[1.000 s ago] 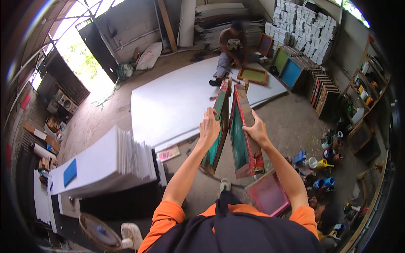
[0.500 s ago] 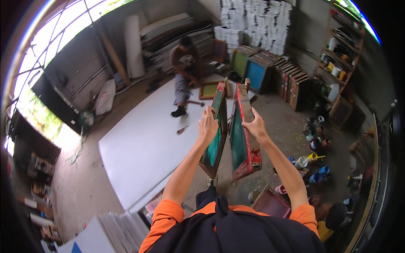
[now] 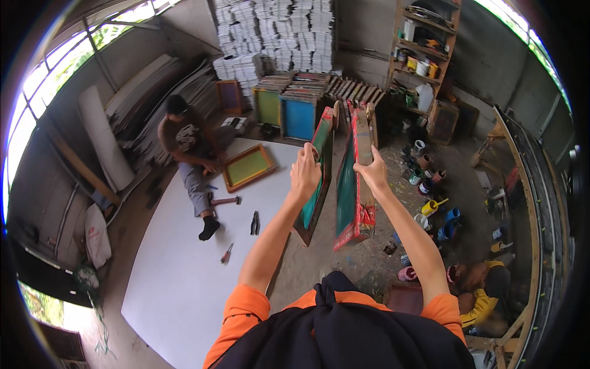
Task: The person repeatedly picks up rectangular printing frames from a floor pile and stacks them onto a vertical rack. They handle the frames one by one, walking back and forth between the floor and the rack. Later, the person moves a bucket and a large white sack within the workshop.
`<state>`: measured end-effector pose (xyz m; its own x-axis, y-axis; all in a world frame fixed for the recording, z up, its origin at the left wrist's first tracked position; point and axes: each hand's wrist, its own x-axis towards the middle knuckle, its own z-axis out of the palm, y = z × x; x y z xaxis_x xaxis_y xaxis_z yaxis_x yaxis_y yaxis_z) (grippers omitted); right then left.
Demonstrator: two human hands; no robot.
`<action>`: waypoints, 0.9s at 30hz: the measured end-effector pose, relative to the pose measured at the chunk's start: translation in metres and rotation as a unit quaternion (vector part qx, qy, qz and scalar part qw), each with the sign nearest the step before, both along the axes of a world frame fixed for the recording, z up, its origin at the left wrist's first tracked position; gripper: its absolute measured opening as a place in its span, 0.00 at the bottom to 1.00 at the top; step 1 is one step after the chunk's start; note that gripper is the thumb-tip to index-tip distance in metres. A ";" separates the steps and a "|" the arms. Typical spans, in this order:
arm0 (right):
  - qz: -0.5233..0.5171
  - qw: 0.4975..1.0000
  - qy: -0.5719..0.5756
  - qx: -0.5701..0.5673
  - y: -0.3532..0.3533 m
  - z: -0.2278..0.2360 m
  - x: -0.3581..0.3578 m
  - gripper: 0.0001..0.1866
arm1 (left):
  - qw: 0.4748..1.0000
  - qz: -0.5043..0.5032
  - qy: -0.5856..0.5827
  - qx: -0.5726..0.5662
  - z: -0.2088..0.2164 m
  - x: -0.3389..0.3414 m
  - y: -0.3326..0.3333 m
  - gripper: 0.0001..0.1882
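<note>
I carry two wooden screen-printing frames upright in front of me, one per hand, with a narrow gap between them. My left hand (image 3: 305, 173) is closed over the upper edge of the left screen-printing frame (image 3: 310, 211), which has teal mesh and a dark wooden side. On the other side, my right hand (image 3: 373, 173) grips the right screen-printing frame (image 3: 364, 208), its thumb over the edge. Red tape runs along that frame's rim, and its mesh is dark green. The fingers beneath each frame are partly hidden. Both frames are tilted, held above the floor.
On a white sheet (image 3: 178, 264) at left, a seated person (image 3: 187, 138) touches a yellow-green screen frame (image 3: 268, 158). A hammer (image 3: 226, 200), pliers (image 3: 254, 222) and a screwdriver (image 3: 227, 253) lie there. Stored frames (image 3: 299, 119) stand ahead; paint containers (image 3: 453, 215) and another person (image 3: 485, 295) are right.
The view has swung to the right, so the seated person and white sheet appear farther left. Both frames stay in my hands. Pliers now show on the sheet.
</note>
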<state>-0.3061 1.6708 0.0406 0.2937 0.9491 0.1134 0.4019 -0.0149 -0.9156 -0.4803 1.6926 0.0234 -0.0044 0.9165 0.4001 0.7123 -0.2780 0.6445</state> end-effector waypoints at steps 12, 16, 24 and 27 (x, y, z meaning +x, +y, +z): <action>-0.078 0.996 0.010 0.033 0.291 -0.065 0.051 0.44 | 0.995 -0.091 0.006 -0.043 -0.036 0.044 0.292 0.18; -0.101 0.995 0.009 0.008 0.373 -0.083 0.065 0.43 | 0.994 -0.106 -0.002 -0.019 -0.045 0.063 0.374 0.18; -0.187 0.981 0.009 0.042 0.543 -0.107 0.097 0.42 | 0.986 -0.159 0.006 -0.049 -0.054 0.103 0.557 0.18; -0.235 0.971 0.004 0.042 0.604 -0.147 0.110 0.42 | 0.980 -0.184 0.003 -0.070 -0.083 0.122 0.623 0.18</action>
<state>-0.1956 2.2753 -0.1068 0.6933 0.6977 0.1803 0.3611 -0.1199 -0.9248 -0.3581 2.3155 -0.0594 0.3396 0.9013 0.2690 0.5835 -0.4262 0.6913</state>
